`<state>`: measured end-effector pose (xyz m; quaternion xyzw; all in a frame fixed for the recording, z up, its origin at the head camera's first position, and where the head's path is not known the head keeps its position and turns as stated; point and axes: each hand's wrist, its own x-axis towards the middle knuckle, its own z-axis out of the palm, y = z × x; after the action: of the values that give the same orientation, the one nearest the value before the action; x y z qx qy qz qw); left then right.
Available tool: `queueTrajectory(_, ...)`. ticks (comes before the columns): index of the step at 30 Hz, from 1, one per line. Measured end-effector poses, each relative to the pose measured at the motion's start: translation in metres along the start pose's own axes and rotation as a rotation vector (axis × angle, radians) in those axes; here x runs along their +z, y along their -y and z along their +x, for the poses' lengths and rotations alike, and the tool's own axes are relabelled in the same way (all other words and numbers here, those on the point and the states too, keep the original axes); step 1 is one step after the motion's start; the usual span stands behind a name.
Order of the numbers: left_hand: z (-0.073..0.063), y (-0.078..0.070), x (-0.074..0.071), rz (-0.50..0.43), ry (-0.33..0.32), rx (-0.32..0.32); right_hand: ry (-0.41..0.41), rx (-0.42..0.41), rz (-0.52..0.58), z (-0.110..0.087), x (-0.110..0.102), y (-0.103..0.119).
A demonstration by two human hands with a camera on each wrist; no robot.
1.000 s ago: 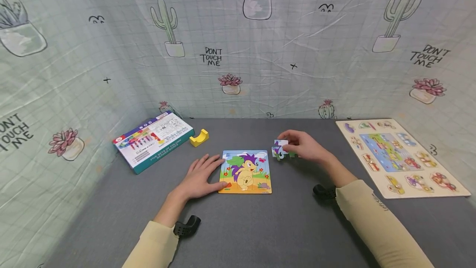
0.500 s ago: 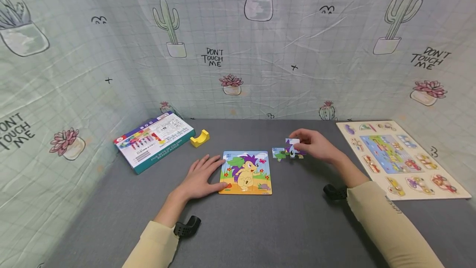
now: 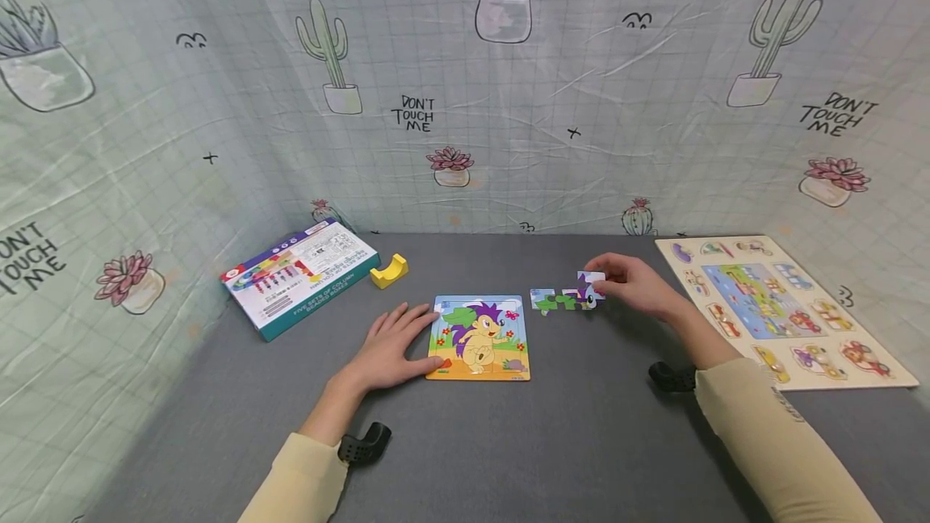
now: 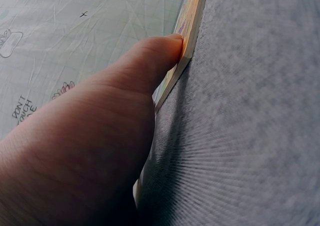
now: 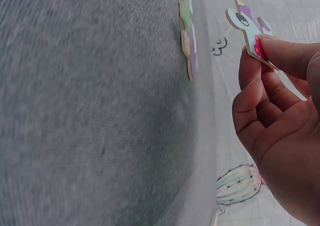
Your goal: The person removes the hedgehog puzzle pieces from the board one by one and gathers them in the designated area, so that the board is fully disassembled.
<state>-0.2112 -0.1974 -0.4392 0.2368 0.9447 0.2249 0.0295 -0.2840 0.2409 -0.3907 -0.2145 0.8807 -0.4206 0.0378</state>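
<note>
A square hedgehog jigsaw puzzle (image 3: 479, 337) lies at the middle of the table in the head view. My left hand (image 3: 391, 349) rests flat at its left side, fingers spread along the edge. In the left wrist view the thumb (image 4: 160, 53) presses on the board near a corner. Between the thumb and fingers of my right hand (image 3: 639, 287) is a jigsaw piece (image 5: 250, 28) with a printed eye, purple and pink on it. This piece is raised over the right end of a short row of loose jigsaw pieces (image 3: 545, 302), mostly green and blue.
A flat teal-edged box (image 3: 301, 277) lies at the left back, with a yellow curved block (image 3: 390, 270) beside it. A wooden peg puzzle board (image 3: 777, 305) lies on the right. Printed cloth walls (image 3: 552, 160) stand around the dark table (image 3: 494, 442).
My right hand has moved to the right with the jigsaw piece, uncovering more of the loose pieces in the row. The left hand has stayed in place.
</note>
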Motion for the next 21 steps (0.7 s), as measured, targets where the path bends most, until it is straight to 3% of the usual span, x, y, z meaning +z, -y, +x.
queueTrajectory(21, -0.001, 0.000, -0.001, -0.005, -0.004, 0.001, -0.019, 0.054, 0.003, -0.007, -0.007, -0.019)
